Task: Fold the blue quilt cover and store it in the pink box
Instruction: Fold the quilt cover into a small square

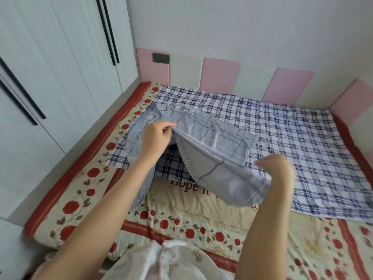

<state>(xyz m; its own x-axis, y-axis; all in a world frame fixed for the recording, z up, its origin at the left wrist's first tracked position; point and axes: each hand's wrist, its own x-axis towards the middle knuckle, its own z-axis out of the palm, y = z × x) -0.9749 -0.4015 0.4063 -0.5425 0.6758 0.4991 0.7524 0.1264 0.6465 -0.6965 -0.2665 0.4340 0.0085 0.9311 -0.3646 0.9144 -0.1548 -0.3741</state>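
The blue quilt cover, pale grey-blue with thin check lines, is lifted off the bed in a long folded band that sags toward me. My left hand pinches its upper edge at the left. My right hand, blurred, grips the lower right end of the cover. Part of the cover still lies crumpled on the bed behind my left hand. The pink box is not in view.
A dark-blue plaid sheet is spread over the bed's far half. Under it lies a cream quilt with red roses. White wardrobe doors stand close on the left. Pink and white padded panels line the wall.
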